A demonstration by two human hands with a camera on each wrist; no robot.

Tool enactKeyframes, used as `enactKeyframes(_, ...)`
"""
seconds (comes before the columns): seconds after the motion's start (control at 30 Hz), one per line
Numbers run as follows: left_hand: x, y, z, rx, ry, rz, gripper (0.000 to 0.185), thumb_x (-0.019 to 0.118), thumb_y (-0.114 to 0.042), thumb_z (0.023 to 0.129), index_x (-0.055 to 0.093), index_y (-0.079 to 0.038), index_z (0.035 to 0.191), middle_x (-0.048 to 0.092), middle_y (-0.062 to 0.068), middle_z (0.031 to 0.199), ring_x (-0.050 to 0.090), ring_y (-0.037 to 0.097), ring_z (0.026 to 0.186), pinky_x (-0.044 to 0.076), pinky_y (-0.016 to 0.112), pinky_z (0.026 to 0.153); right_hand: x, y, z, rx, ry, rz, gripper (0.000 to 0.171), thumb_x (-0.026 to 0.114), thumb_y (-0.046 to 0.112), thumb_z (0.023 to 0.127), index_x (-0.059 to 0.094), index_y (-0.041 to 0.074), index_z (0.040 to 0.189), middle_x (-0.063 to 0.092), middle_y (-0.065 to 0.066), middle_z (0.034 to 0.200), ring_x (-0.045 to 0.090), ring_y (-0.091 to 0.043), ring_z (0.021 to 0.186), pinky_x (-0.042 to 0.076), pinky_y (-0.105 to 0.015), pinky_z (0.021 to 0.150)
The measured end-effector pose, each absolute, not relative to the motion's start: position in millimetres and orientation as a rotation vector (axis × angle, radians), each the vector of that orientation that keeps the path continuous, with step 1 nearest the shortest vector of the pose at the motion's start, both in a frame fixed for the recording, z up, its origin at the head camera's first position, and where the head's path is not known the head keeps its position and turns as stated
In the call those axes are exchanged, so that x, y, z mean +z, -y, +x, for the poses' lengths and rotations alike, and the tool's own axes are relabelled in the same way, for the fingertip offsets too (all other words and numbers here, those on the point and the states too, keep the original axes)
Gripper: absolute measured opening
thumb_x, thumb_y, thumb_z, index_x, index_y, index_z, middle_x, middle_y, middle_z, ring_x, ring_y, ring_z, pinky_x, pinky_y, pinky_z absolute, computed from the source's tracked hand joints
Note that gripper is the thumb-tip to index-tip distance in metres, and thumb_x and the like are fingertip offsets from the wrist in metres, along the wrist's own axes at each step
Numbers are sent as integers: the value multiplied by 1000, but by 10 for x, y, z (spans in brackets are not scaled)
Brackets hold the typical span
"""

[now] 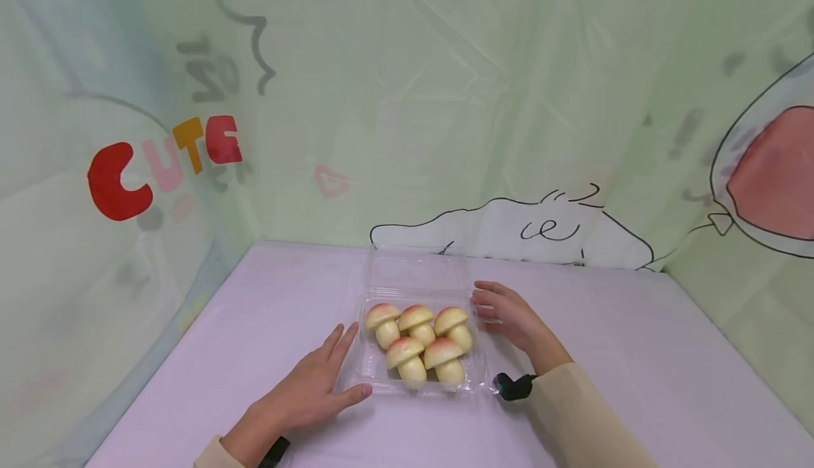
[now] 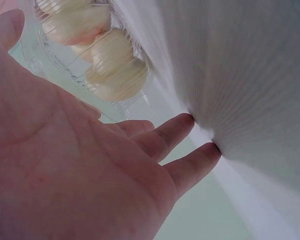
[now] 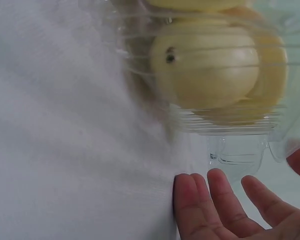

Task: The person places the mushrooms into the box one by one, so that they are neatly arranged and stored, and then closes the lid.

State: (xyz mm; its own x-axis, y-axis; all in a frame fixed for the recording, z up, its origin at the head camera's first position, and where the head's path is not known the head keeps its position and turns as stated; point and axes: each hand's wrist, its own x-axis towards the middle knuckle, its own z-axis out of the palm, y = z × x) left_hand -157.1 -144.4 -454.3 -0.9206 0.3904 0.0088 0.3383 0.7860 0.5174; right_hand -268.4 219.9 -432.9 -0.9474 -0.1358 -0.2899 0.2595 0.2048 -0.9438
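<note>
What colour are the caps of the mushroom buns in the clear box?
The caps are cream with a pink-red blush, shown best in the head view.

Lilac tablecloth [image 1: 636, 355]; green cartoon backdrop [image 1: 407, 100], "CUTE" lettering [image 1: 165, 164] at left.

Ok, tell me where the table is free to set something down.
Free: table right of the right hand, and left of the left hand. Crowded: the middle, where both hands flank the clear tray of mushroom buns.
</note>
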Motion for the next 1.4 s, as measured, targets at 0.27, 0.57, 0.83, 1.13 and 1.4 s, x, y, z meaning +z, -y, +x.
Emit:
enactKeyframes(0.27, -4557, 1454, -1579, 792, -2884, 561, 97, 57, -70, 94, 16, -21, 168, 22, 20, 171, 41, 46, 146, 36, 64, 115, -4414, -2184, -2714, -1889, -2141, 102, 60, 56, 13, 105, 33, 3, 160, 65, -12, 126, 61, -11, 93, 56, -28, 83)
enactKeyframes(0.57, -4534, 1451, -1566, 813, -2870, 557, 97, 59, -68, 95, 16, -21, 168, 21, 21, 170, 40, 47, 147, 35, 65, 116, -4436, -2173, -2693, -1896, -2168, 67, 62, 57, 16, 106, 32, 5, 161, 60, -15, 132, 62, -10, 93, 56, -28, 83)
enactKeyframes(0.83, -4548, 1442, -1570, 810, -2872, 550, 98, 59, -69, 94, 16, -21, 168, 21, 20, 171, 40, 47, 147, 35, 64, 116, -4445, -2161, -2666, -1898, -2204, 78, 62, 58, 15, 105, 33, 6, 161, 57, -16, 134, 61, -11, 93, 56, -29, 82)
enactKeyframes(1.13, -4549, 1427, -1577, 813, -2871, 543, 97, 59, -68, 94, 16, -21, 168, 21, 20, 171, 40, 47, 147, 35, 64, 116, -4482, -2182, -2683, -1933, -2215, 85, 61, 56, 10, 105, 33, 9, 161, 50, -23, 144, 62, -12, 98, 58, -29, 83)
enactKeyframes(1.4, -4539, 1422, -1580, 811, -2867, 553, 98, 59, -69, 94, 16, -22, 168, 21, 20, 171, 40, 47, 147, 35, 64, 116, -4485, -2194, -2664, -1947, -2248, 66, 63, 56, 5, 104, 32, 9, 161, 48, -29, 149, 63, -13, 98, 59, -28, 80)
